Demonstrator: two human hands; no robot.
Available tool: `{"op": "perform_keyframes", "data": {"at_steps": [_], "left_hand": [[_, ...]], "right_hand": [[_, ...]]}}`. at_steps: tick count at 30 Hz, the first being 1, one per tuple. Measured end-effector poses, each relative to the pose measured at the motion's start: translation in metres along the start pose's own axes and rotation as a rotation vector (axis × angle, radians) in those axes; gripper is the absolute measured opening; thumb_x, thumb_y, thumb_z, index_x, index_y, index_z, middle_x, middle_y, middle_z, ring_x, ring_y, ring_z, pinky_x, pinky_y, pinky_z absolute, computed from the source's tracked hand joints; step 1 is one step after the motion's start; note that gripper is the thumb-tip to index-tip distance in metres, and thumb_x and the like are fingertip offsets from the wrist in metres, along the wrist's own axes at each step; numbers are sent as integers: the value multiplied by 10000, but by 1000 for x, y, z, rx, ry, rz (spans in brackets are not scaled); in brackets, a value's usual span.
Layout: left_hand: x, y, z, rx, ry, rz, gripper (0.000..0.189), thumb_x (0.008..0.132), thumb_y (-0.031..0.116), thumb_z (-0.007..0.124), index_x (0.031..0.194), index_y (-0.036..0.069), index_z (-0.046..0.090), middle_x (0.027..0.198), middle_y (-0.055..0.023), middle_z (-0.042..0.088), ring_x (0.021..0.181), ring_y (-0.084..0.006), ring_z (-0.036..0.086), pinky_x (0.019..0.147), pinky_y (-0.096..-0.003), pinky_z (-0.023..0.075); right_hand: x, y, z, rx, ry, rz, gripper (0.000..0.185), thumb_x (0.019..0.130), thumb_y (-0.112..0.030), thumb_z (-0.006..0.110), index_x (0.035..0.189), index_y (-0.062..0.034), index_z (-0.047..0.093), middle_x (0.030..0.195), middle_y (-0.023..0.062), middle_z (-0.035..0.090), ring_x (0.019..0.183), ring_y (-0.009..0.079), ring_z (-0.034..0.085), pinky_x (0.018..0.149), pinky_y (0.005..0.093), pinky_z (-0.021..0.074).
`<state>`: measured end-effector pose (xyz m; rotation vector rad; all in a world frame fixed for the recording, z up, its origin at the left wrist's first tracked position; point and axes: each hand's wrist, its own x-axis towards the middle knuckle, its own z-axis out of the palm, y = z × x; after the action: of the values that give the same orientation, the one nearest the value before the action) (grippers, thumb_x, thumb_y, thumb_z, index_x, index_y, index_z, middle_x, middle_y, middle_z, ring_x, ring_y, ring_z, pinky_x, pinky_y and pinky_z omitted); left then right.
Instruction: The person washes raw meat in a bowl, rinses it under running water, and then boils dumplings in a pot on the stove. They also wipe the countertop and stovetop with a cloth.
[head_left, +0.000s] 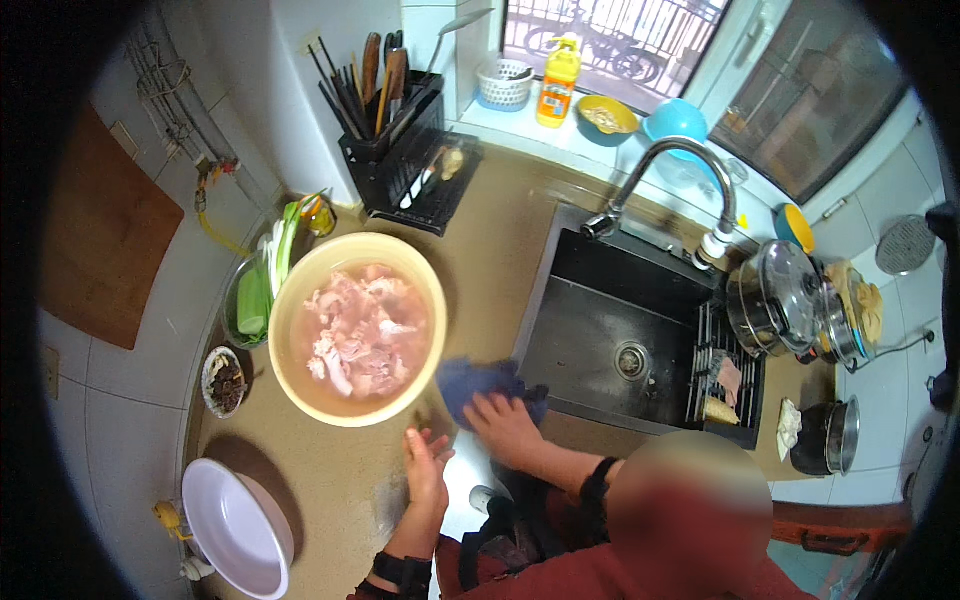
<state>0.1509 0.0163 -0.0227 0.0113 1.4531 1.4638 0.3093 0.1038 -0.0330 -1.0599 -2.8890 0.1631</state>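
My right hand (504, 429) presses on a dark blue cloth (480, 381) at the counter's front edge, between a basin and the sink. The cloth looks slightly blurred. Bare and with its fingers apart, my left hand (426, 466) is held near the counter edge, just below the basin. That large cream-coloured basin (283, 375) holds raw meat pieces (360, 330) in pinkish water. To the right of the cloth is a dark sink (592, 352) with a round drain, under a curved metal faucet (679, 142).
A white plastic basin (232, 517) stands tilted at the lower left. Behind the cream basin are spring onions (282, 244), a cut green vegetable (253, 300) and a black knife rack (397, 142). A small bowl (225, 382) sits left. Lidded pots (776, 296) stand right of the sink.
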Motion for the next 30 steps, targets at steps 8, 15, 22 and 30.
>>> {"op": "perform_keyframes", "data": {"at_steps": [8,15,22,30], "left_hand": [[-12,-29,33,385,-237,68,531,1005,406,480,1409,81,364,1314,-115,452,1077,-221,549,802,-350,496],[-34,-55,129,54,-478,34,508,987,235,543,1446,150,341,1340,-142,471,1190,-242,517,905,-391,503],[2,-14,162,579,-178,365,311,819,40,651,1120,70,582,946,-51,617,805,-154,593,762,-308,509],[36,-44,148,1437,140,748,748,677,230,786,1343,114,467,1363,-159,429,1265,-380,380,1071,-511,286]], "right_hand": [[-126,54,-20,197,-78,110,417,817,-158,612,1234,-165,602,1325,74,517,1178,282,483,841,423,410],[-68,88,-63,1500,14,336,428,946,-274,581,1304,-43,543,1316,169,556,1226,279,520,1037,372,393],[-81,386,-98,60,-53,660,226,818,-86,615,1042,-54,602,1062,163,605,1006,350,611,838,457,521],[-129,590,19,896,246,506,345,923,-317,488,1172,-103,593,1127,123,596,1073,308,542,901,445,449]]}}
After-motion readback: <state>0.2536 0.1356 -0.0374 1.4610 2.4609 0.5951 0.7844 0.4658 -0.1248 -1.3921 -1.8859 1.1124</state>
